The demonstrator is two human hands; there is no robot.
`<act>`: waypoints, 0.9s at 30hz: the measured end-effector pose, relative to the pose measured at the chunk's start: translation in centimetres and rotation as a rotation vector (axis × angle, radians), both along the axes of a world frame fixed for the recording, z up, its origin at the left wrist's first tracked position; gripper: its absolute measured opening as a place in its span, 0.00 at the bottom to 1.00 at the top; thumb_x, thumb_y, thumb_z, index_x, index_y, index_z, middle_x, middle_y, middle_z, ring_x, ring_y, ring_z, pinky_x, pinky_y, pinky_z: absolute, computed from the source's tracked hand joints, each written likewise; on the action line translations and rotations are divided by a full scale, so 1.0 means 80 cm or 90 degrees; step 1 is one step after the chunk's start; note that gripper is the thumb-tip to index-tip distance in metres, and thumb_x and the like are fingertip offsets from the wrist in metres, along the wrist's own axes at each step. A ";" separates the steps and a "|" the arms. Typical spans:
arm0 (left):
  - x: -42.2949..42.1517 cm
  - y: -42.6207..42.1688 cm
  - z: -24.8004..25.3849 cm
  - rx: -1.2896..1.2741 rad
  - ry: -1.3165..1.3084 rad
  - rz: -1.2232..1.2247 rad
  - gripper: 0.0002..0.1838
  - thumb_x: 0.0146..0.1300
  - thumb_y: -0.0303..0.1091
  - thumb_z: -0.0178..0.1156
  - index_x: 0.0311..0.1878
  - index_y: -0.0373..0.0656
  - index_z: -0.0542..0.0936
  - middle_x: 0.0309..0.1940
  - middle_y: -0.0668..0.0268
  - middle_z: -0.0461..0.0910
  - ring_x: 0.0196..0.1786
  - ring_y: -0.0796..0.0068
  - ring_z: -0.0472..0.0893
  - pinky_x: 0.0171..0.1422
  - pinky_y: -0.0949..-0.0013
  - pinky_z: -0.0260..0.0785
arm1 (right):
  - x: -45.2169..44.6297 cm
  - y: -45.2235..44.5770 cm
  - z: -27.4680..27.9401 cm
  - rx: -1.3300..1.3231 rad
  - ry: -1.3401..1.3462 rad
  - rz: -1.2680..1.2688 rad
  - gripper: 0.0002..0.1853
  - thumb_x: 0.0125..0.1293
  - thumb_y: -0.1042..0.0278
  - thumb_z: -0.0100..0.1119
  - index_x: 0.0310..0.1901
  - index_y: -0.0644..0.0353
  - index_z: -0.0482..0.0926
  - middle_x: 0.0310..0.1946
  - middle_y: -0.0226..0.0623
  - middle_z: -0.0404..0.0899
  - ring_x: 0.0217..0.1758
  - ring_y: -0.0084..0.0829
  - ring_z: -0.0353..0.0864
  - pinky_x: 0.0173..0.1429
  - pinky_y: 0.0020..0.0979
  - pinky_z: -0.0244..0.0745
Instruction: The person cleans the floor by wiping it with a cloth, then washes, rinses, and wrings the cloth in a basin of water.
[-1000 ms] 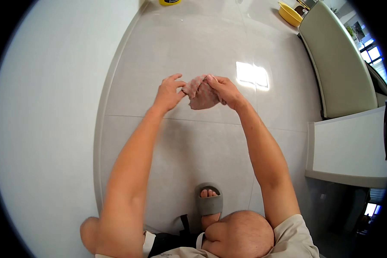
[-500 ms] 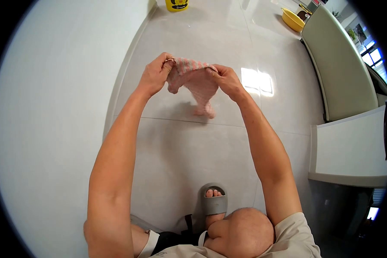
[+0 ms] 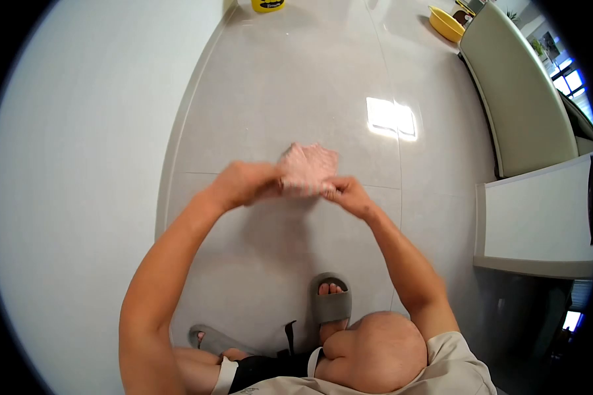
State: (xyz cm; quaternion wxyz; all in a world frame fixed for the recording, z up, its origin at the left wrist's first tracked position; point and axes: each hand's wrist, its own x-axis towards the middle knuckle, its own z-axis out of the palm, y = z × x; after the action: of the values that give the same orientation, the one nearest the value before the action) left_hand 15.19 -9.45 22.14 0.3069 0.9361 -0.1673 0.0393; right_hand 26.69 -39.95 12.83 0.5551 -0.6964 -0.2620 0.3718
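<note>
A pink cloth (image 3: 308, 164) with a pale checked or striped pattern is spread between my two hands, low over the tiled floor. My left hand (image 3: 247, 182), blurred by motion, is closed at the cloth's near left corner. My right hand (image 3: 350, 195) pinches the near right corner between thumb and fingers. The far part of the cloth points away from me, its edge uneven and a little crumpled. Whether it touches the floor I cannot tell.
A white wall (image 3: 92, 164) runs along the left. On the right stand a pale upholstered piece (image 3: 517, 92) and a white cabinet (image 3: 540, 214). Farther off are a yellow basin (image 3: 446, 25) and a yellow container (image 3: 268, 5). My grey slippers (image 3: 331, 307) are below.
Both hands have come nearer to my body with the cloth. It hung down from them before; now it spreads away beyond them. My left foot's slipper has come into view.
</note>
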 end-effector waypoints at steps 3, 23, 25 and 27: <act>-0.021 -0.023 -0.033 0.109 0.226 -0.099 0.07 0.68 0.36 0.66 0.48 0.54 0.81 0.35 0.65 0.87 0.35 0.55 0.86 0.38 0.53 0.78 | -0.061 -0.026 -0.060 -0.021 0.111 0.002 0.12 0.76 0.59 0.71 0.49 0.61 0.91 0.36 0.20 0.84 0.42 0.14 0.76 0.48 0.26 0.76; 0.022 -0.016 -0.142 0.165 0.311 0.338 0.20 0.76 0.33 0.59 0.69 0.46 0.80 0.62 0.55 0.84 0.65 0.49 0.81 0.68 0.50 0.75 | -0.049 0.003 -0.095 -0.286 -0.553 -0.237 0.15 0.68 0.53 0.71 0.51 0.51 0.85 0.46 0.39 0.85 0.54 0.44 0.84 0.52 0.50 0.79; -0.005 -0.009 -0.163 0.145 0.266 0.363 0.21 0.75 0.32 0.59 0.69 0.44 0.80 0.62 0.54 0.84 0.65 0.48 0.81 0.69 0.50 0.75 | -0.055 0.031 -0.107 -0.243 -0.655 -0.164 0.19 0.69 0.51 0.69 0.56 0.50 0.84 0.58 0.42 0.82 0.64 0.47 0.79 0.62 0.52 0.76; -0.026 -0.004 -0.185 0.136 0.215 0.393 0.21 0.74 0.31 0.59 0.68 0.43 0.80 0.62 0.55 0.83 0.65 0.49 0.81 0.70 0.50 0.74 | -0.067 0.057 -0.111 -0.245 -0.714 -0.131 0.23 0.71 0.48 0.68 0.62 0.48 0.82 0.69 0.44 0.76 0.73 0.51 0.71 0.71 0.55 0.69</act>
State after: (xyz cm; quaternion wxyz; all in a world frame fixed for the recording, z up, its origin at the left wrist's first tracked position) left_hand 13.09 -9.78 7.37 0.2042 0.9626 0.1730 -0.0429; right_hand 21.35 -35.35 3.95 0.2295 -0.8961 -0.3739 -0.0674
